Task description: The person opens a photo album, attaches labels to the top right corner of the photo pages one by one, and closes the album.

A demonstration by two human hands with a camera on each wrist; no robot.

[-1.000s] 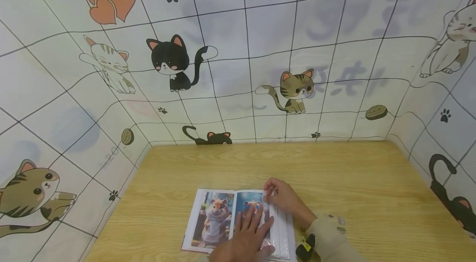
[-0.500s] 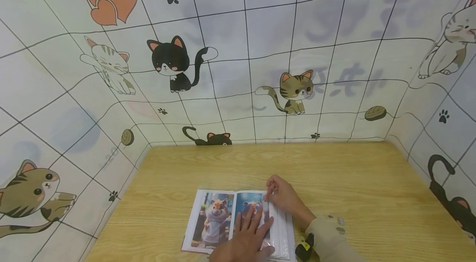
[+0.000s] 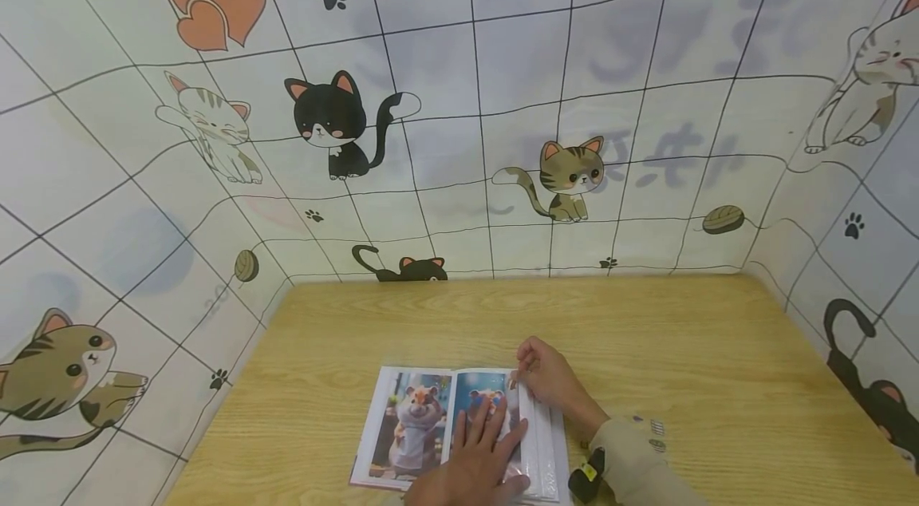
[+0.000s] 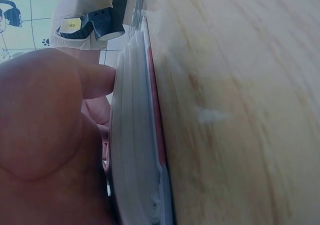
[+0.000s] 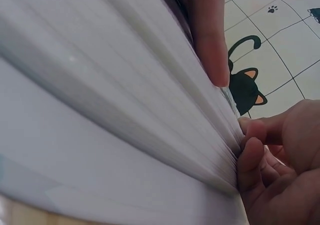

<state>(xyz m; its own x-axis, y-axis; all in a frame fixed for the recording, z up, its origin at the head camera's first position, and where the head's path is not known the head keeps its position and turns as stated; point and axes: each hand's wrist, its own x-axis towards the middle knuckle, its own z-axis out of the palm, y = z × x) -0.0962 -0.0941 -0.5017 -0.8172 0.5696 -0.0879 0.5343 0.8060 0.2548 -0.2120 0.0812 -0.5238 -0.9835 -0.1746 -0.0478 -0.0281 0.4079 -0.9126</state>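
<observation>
A photo album (image 3: 543, 458) lies spread on the table, showing a hamster picture (image 3: 416, 430) on its left page. Another hamster picture (image 3: 477, 381) on the right page is partly covered by my left hand (image 3: 474, 454), which presses flat with fingers spread. At the top right corner of that page, the curled fingers of my right hand (image 3: 551, 382) pinch the page edge. The right wrist view has this hand (image 5: 277, 160) with thumb and fingertips against the stacked page edges (image 5: 150, 80). Seen by the left wrist camera, the left thumb (image 4: 97, 80) lies along the top page.
The wooden table (image 3: 646, 346) runs back to a wall covering (image 3: 459, 131) printed with cats and grid lines. A black wrist camera (image 3: 589, 476) sits at the right sleeve (image 3: 639, 462). Small printed stickers (image 3: 656, 426) mark the tabletop beside it.
My right hand has shifted slightly right and away from me at the page corner. The left hand stays put on the page. The head view has tilted a little.
</observation>
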